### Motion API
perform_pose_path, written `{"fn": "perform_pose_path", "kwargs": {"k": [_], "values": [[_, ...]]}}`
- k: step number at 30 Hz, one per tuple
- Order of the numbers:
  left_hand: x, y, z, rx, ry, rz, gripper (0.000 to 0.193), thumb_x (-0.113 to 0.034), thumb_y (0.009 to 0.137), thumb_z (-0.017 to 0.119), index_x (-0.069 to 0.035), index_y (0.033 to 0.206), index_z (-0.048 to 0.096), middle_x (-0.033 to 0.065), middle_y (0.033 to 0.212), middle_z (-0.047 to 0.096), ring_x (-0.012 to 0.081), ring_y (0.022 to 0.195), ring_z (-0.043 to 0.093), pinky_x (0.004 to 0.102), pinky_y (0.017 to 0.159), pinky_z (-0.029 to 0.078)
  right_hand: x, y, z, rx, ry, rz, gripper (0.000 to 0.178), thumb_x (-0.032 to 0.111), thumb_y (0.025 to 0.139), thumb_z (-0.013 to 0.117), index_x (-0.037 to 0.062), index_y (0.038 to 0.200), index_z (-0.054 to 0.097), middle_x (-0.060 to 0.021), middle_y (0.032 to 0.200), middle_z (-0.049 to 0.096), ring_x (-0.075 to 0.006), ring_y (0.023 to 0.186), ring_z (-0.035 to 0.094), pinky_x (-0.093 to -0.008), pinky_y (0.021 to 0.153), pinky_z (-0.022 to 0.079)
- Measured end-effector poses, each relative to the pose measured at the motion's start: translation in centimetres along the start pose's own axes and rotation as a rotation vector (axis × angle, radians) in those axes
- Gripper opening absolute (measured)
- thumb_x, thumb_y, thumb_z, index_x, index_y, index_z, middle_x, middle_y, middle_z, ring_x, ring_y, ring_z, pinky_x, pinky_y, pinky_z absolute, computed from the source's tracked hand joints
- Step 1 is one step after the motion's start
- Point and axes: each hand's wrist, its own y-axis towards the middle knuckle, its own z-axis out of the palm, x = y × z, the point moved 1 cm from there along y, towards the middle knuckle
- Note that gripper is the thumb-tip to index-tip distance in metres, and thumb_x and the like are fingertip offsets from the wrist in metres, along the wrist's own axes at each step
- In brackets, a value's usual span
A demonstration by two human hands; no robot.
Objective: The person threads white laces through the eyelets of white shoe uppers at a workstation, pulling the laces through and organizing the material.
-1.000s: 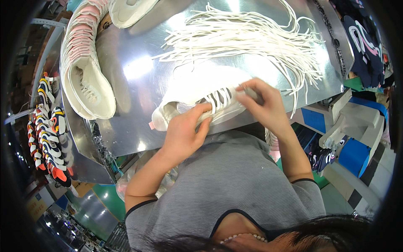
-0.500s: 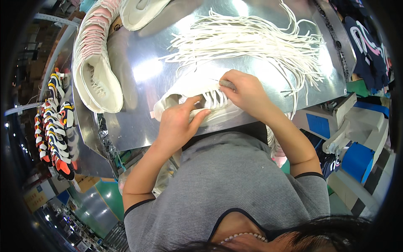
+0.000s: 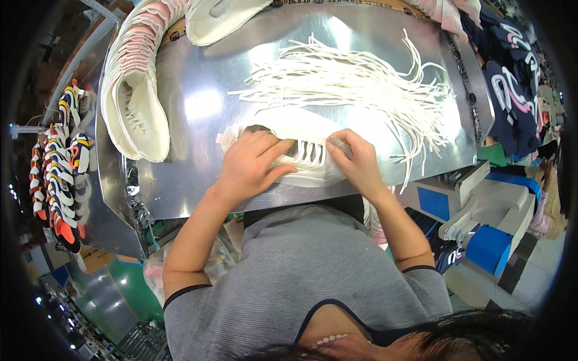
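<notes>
A white shoe upper [image 3: 319, 125] lies on its side on the metal table before me, its toe to the right. White lace [image 3: 310, 155] crosses its throat in several rows. My left hand [image 3: 250, 165] grips the upper beside its opening, with fingers over the edge and the thumb near the lacing. At the toe-side end of the rows, my right hand [image 3: 360, 163] is closed in a pinch. A small grey stub-like tool [image 3: 341, 145] shows between its fingers; its tip and the lace end there are hidden.
A bundle of loose white laces [image 3: 355, 81] lies beyond the upper. At the left, a nested row of white and pink shoe uppers [image 3: 147, 129] curves away, with another white upper [image 3: 211, 21] at the far edge. A grey-and-blue machine [image 3: 475, 210] stands right of the metal table [image 3: 192, 138].
My right hand has come lower and nearer to the lacing, still pinching the grey stub. My left hand stays on the upper, its fingers more over the opening. The whole view has shifted slightly.
</notes>
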Motion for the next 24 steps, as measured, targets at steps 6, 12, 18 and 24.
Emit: {"fn": "perform_pose_path", "kwargs": {"k": [6,12,18,24], "values": [[-2.1,-7.5,3.4,-0.472,-0.015,-0.334,0.068,-0.010,0.082,0.080,-0.001,0.139,0.045,0.0182,0.142,0.042,0.0330,0.135,0.040,0.0461,0.110,0.038,-0.1,-1.3,0.6,-0.210,0.164,0.142,0.013,0.012,0.095,0.066,-0.0003,0.100,0.065,0.0016,0.080,0.060,-0.0058,0.069,0.049,-0.0223,0.062,0.041],[-6.2,-8.1,5.3,-0.700,-1.246,-0.958,0.072,0.002,0.092,0.062,0.002,0.152,0.023,0.0187,0.154,0.032,0.0278,0.141,0.035,0.0382,0.117,0.032,-1.0,-1.9,1.0,-0.286,0.212,0.095,0.012,0.012,0.099,0.062,0.0010,0.102,0.064,0.0045,0.078,0.055,-0.0029,0.067,0.044,-0.0192,0.059,0.036],[-4.2,-5.6,0.4,-0.635,-1.644,-0.813,0.044,-0.007,0.091,0.068,0.004,0.131,0.054,0.0109,0.122,0.064,0.0191,0.109,0.063,0.0345,0.095,0.050,0.9,-1.6,2.1,-0.011,0.688,0.269,0.014,0.014,0.101,0.058,0.0007,0.104,0.060,0.0050,0.070,0.047,-0.0034,0.057,0.037,-0.0195,0.052,0.028],[0.3,-3.8,-10.4,-0.387,-0.226,-0.679,0.034,-0.016,0.095,0.062,0.004,0.122,0.060,0.0215,0.108,0.068,0.0305,0.098,0.068,0.0400,0.085,0.053,-0.4,-1.0,2.6,-0.005,0.526,0.122,0.011,0.009,0.097,0.061,0.0011,0.105,0.062,0.0028,0.073,0.054,-0.0059,0.058,0.046,-0.0227,0.053,0.036]]}}
